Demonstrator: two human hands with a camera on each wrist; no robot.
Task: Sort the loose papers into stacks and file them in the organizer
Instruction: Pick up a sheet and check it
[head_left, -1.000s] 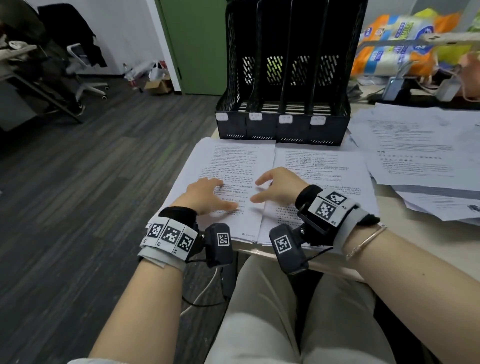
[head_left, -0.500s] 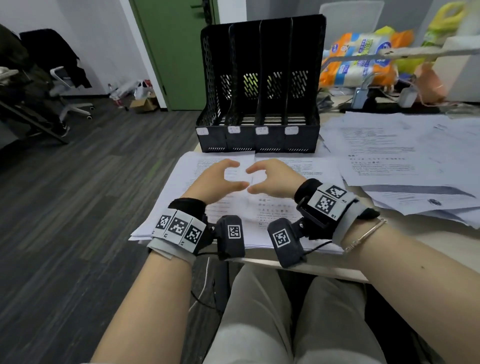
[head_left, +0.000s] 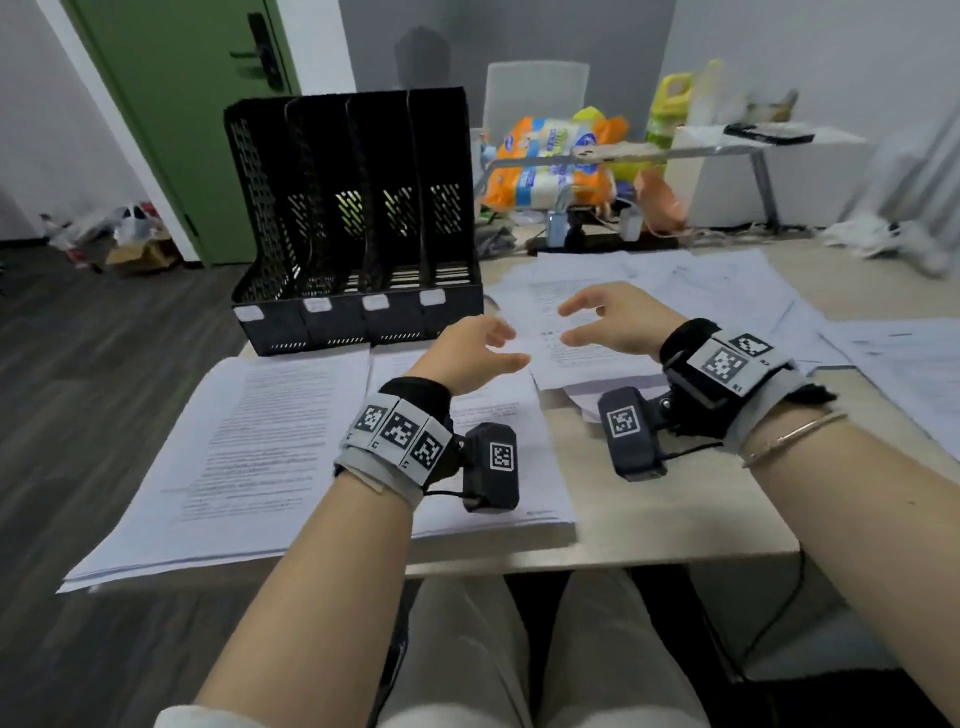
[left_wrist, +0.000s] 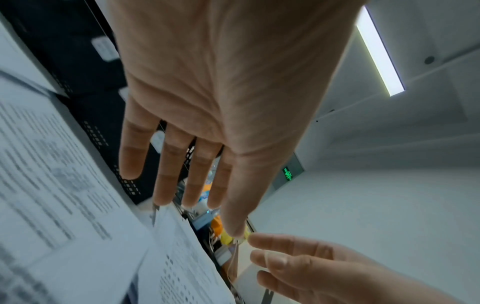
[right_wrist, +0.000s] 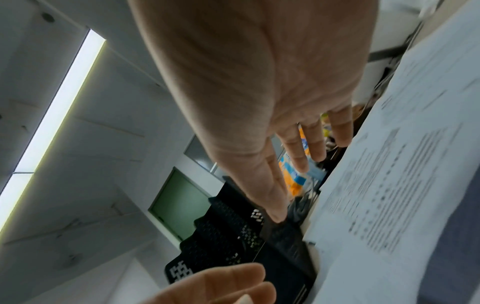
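Observation:
Two neat stacks of printed paper (head_left: 260, 441) lie side by side at the near left of the table. A black mesh organizer (head_left: 358, 218) with several upright slots stands behind them, its slots holding nothing. Loose printed sheets (head_left: 649, 291) are spread over the right half of the table. My left hand (head_left: 467, 353) hovers above the right stack with straight fingers (left_wrist: 166, 174), holding nothing. My right hand (head_left: 608, 322) hovers over the loose sheets (right_wrist: 389, 185), fingers spread, also holding nothing. The two hands are close together but apart.
The table edge (head_left: 597, 556) runs just in front of my lap. Behind the papers lie an orange and blue package (head_left: 550, 161), a yellow-green jug (head_left: 670, 104) and a metal stand (head_left: 675, 156). A green door (head_left: 171, 104) and dark floor (head_left: 104, 415) are at the left.
Both hands have lifted off the two stacks and moved up and to the right, toward the loose sheets. My view has tilted up and to the right.

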